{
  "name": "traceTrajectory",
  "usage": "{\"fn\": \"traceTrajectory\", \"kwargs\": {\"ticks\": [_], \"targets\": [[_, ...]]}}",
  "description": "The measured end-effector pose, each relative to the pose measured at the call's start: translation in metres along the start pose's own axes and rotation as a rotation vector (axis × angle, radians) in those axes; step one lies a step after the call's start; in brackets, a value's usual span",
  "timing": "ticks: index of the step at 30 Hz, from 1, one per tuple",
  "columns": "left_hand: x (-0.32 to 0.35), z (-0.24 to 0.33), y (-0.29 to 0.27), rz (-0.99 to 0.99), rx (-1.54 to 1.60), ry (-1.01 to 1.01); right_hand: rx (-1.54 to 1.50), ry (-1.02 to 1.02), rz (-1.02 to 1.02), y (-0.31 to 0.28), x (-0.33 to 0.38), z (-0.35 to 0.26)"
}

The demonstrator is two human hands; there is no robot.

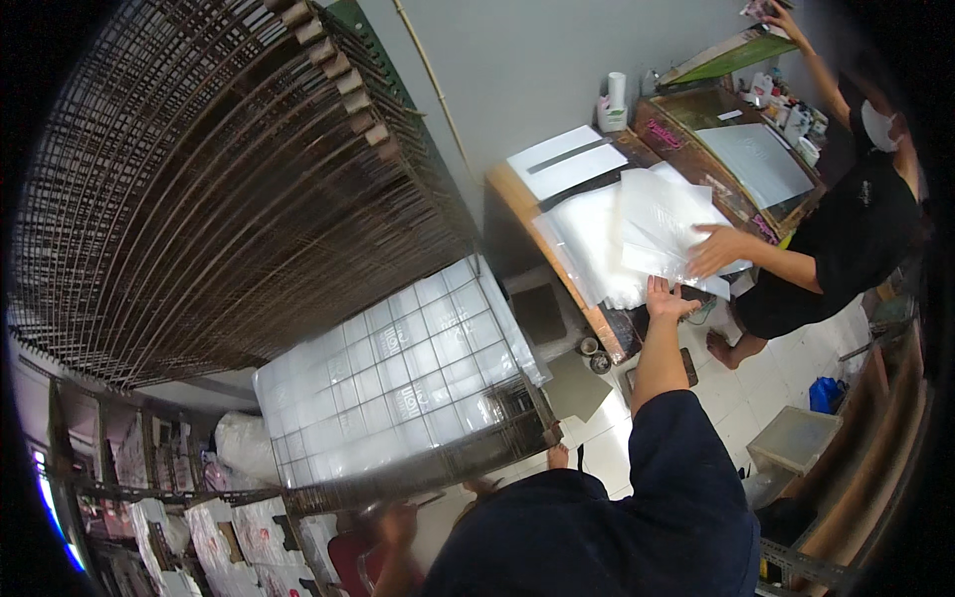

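Head view | right hand point(668, 298) open, fingertips touching clear plastic sheets point(637, 239) | thin, limp, slippery; pinch near edge | left hand point(398, 519) blurred, grip unclear

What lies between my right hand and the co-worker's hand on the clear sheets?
In the head view, only clear plastic sheets: your right hand touches the stack's near edge, the co-worker's hand presses on top, just beyond.

right hand point(668, 298) extended, open, left hand point(396, 520) blurred, perhaps gripping
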State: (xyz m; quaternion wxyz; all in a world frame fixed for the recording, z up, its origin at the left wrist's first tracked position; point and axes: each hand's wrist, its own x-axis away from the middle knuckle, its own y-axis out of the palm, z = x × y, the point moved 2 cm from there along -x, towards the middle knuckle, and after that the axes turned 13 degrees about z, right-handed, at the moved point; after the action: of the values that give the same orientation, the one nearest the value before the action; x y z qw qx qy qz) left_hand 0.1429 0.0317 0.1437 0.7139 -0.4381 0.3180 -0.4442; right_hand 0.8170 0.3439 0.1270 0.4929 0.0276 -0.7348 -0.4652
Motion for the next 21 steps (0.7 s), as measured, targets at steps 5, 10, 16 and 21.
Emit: {"fn": "traceTrajectory", "kwargs": {"ticks": [5,10,16,21], "targets": [[0.013,-0.004,-0.001,-0.014,-0.003,-0.072,0.242,-0.139,0.008,-0.007,-0.066,-0.016],[0.002,0.042,0.003,-0.036,0.223,-0.190,0.579,-0.508,-0.069,0.037,0.044,0.011],[-0.049,0.240,0.039,-0.894,0.758,-0.452,0.691,-0.280,-0.424,0.102,0.216,0.022],[-0.024,0.380,0.062,-1.679,0.919,-0.273,0.732,-0.029,-0.744,0.116,0.349,0.019]]}}
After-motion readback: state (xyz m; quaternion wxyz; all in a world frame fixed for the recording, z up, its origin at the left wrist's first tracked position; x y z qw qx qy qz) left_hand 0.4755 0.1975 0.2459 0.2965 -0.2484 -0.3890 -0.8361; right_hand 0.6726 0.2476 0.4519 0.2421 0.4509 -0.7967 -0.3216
